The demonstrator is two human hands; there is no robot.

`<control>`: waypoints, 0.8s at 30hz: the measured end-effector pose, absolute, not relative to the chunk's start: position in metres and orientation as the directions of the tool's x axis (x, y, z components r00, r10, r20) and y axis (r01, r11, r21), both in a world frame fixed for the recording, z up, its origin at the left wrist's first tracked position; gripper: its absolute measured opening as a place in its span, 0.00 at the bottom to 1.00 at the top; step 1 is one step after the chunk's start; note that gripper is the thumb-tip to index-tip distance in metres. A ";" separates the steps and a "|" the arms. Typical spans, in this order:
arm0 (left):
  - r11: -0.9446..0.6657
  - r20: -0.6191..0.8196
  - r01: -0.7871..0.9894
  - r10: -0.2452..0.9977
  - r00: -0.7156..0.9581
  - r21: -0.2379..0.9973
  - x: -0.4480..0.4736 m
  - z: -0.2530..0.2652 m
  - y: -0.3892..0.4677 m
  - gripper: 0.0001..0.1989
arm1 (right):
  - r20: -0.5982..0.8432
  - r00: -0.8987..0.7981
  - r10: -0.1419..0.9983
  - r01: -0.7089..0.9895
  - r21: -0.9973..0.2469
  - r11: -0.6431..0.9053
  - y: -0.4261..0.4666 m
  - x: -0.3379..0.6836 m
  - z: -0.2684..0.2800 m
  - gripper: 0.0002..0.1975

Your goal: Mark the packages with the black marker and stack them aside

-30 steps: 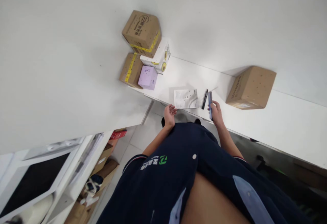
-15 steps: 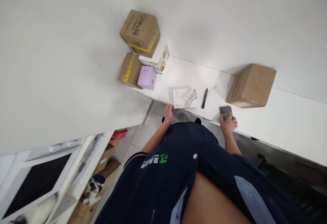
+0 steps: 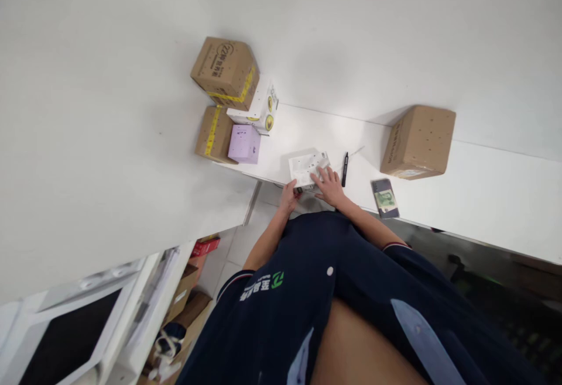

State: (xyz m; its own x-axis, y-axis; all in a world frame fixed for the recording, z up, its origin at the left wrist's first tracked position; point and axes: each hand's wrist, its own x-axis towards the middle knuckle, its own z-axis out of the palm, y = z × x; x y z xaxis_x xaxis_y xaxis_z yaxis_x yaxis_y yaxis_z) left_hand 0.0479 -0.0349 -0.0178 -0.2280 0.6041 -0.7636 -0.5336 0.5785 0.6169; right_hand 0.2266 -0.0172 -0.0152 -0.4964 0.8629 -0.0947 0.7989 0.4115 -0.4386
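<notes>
A flat white printed box point(image 3: 302, 166) lies at the near edge of the white desk, with a dark strip of its near side showing. My left hand point(image 3: 288, 196) is closed on its near left corner. From the right, my right hand point(image 3: 330, 188) grips the box, with fingers spread over its top and the thumb lower, by the near edge. Just right of that hand a black marker pen point(image 3: 345, 169) lies on the desk. Further right is a phone point(image 3: 385, 198) with a green banknote in its back cover, touched by neither hand.
A large brown carton point(image 3: 421, 139) stands on the right of the desk point(image 3: 492, 198). At the left end are stacked brown cartons point(image 3: 226, 72), a white box point(image 3: 263, 110) and a small purple box point(image 3: 244, 143). A white shelf unit with a dark-screened appliance point(image 3: 72, 338) is at lower left.
My right hand has let go of the phone and moved left onto the white box. My left hand has closed on the box's corner, and its near side now shows.
</notes>
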 end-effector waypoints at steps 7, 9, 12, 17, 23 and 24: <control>0.646 -0.797 -0.522 0.594 -0.114 0.557 0.041 0.016 -0.013 0.19 | -0.084 -0.543 0.836 0.767 -0.454 0.452 0.018 0.233 0.011 0.31; 0.602 -0.771 -0.553 0.626 -0.121 0.576 0.041 0.021 -0.011 0.22 | -0.070 -0.504 0.861 0.800 -0.414 0.434 0.028 0.242 0.017 0.34; 0.535 -0.729 -0.560 0.656 -0.195 0.632 0.034 0.023 -0.014 0.24 | -0.002 -0.271 0.963 0.897 -0.363 0.252 0.040 0.267 0.023 0.38; 0.531 -0.704 -0.479 0.628 -0.331 0.699 0.007 0.011 -0.029 0.15 | 0.130 0.245 0.961 0.911 -0.370 -0.182 0.073 0.327 0.037 0.41; 0.552 -0.482 -0.069 0.653 -0.584 0.831 -0.039 -0.004 -0.018 0.14 | 0.133 0.549 0.825 0.791 -0.402 -0.462 0.119 0.361 0.041 0.37; 0.537 -0.403 0.039 0.677 -0.616 0.843 -0.046 -0.004 -0.012 0.15 | 0.119 0.570 0.813 0.775 -0.407 -0.484 0.125 0.360 0.038 0.35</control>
